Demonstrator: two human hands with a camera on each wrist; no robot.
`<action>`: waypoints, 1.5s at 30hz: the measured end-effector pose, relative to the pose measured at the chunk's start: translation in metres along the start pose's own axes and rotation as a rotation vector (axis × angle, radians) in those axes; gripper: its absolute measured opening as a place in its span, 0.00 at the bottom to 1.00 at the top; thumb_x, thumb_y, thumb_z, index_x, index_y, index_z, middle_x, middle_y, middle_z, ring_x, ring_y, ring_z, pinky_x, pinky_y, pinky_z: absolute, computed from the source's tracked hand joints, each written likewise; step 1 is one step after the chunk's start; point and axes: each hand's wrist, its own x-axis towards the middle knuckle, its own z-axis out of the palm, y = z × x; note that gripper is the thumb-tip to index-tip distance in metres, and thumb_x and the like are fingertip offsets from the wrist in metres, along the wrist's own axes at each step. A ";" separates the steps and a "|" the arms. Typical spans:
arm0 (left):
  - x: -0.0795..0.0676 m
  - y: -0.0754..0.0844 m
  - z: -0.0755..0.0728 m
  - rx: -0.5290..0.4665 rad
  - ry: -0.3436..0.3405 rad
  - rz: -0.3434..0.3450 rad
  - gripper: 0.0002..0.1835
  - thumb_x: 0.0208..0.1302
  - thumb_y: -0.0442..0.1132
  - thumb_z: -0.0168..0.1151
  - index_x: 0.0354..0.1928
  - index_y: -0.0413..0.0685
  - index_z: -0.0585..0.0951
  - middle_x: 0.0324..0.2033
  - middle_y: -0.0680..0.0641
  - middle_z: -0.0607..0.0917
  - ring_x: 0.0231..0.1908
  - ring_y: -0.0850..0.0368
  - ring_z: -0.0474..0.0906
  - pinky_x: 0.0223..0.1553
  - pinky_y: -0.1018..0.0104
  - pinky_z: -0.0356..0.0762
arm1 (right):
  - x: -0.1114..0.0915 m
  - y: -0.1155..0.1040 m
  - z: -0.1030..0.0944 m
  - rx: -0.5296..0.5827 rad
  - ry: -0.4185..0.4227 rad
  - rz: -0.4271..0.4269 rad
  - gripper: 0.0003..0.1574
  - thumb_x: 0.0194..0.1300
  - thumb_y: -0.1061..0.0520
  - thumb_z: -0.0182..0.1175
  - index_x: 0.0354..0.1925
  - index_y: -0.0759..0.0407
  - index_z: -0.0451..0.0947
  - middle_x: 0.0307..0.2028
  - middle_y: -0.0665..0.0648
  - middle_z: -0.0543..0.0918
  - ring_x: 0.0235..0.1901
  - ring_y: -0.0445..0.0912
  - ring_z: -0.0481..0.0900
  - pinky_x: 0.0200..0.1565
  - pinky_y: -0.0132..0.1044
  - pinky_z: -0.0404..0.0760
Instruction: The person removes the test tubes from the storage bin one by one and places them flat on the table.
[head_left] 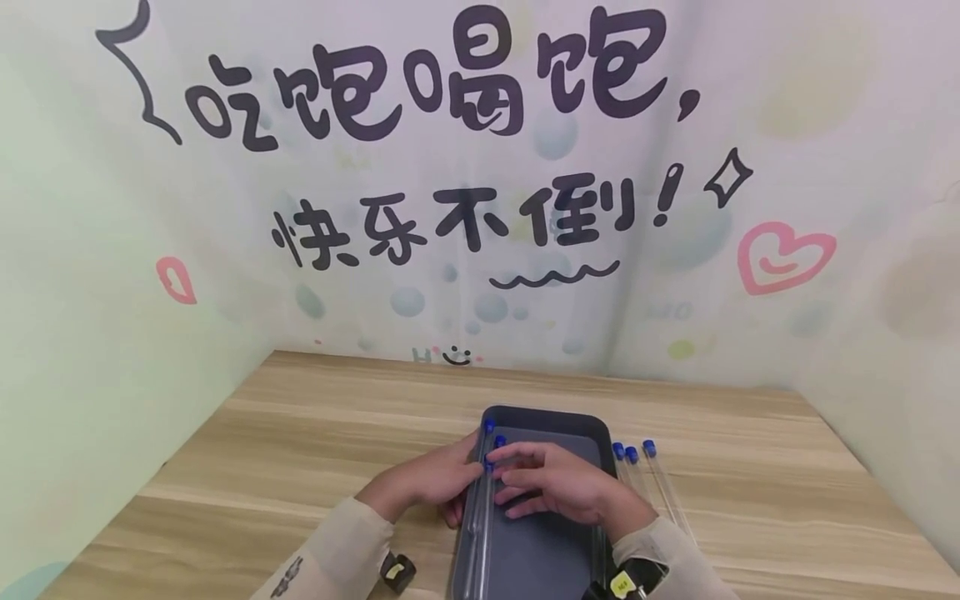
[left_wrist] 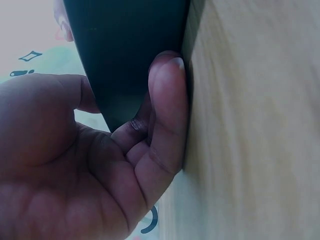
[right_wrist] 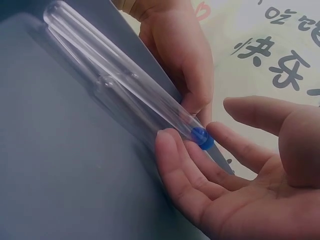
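A dark grey tray stands on the table, and my left hand grips its left side. In the left wrist view, the thumb lies at the tray's edge while the fingers curl against its outer wall. Clear tubes with blue caps lie lengthwise along the tray's left wall. My right hand is over the tray, its fingers relaxed and touching the tubes near their capped ends. Its thumb stands apart from the tubes in the right wrist view. Part of the tubes is hidden behind the right fingers.
To the right of the tray, several blue-capped clear tubes lie on the wooden table. The right forearm partly covers them. A printed cloth wall closes off the table's back, with pale walls at both sides.
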 end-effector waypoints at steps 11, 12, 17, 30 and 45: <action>0.000 -0.001 0.002 0.003 0.008 0.001 0.28 0.74 0.37 0.42 0.75 0.52 0.58 0.15 0.46 0.78 0.11 0.55 0.77 0.14 0.62 0.81 | 0.000 0.001 -0.001 -0.021 0.006 -0.011 0.34 0.73 0.57 0.56 0.73 0.63 0.62 0.65 0.66 0.71 0.50 0.51 0.83 0.52 0.45 0.86; 0.001 -0.001 0.001 0.003 0.005 0.001 0.28 0.74 0.37 0.42 0.75 0.52 0.57 0.15 0.46 0.78 0.11 0.55 0.77 0.14 0.62 0.81 | 0.000 0.001 -0.001 -0.022 0.002 -0.012 0.34 0.73 0.57 0.56 0.73 0.63 0.61 0.66 0.66 0.71 0.50 0.51 0.83 0.52 0.45 0.86; 0.001 -0.001 0.001 0.002 -0.003 0.002 0.28 0.74 0.37 0.41 0.75 0.52 0.57 0.16 0.47 0.78 0.12 0.55 0.77 0.14 0.63 0.81 | 0.001 0.001 0.000 -0.030 -0.002 -0.011 0.35 0.73 0.57 0.56 0.73 0.62 0.61 0.67 0.66 0.69 0.50 0.51 0.82 0.50 0.44 0.86; -0.001 0.000 0.001 -0.004 -0.001 0.014 0.29 0.75 0.36 0.41 0.75 0.57 0.57 0.16 0.45 0.80 0.11 0.54 0.77 0.13 0.61 0.81 | 0.004 0.001 -0.003 -0.034 0.088 -0.056 0.35 0.72 0.59 0.58 0.73 0.66 0.61 0.67 0.70 0.66 0.53 0.51 0.82 0.55 0.46 0.85; -0.002 0.000 0.001 -0.008 0.008 0.008 0.29 0.75 0.37 0.41 0.76 0.58 0.55 0.17 0.44 0.78 0.11 0.54 0.77 0.13 0.60 0.81 | 0.005 0.002 -0.004 0.044 0.121 -0.090 0.34 0.71 0.59 0.58 0.71 0.67 0.62 0.61 0.67 0.72 0.50 0.53 0.86 0.56 0.47 0.84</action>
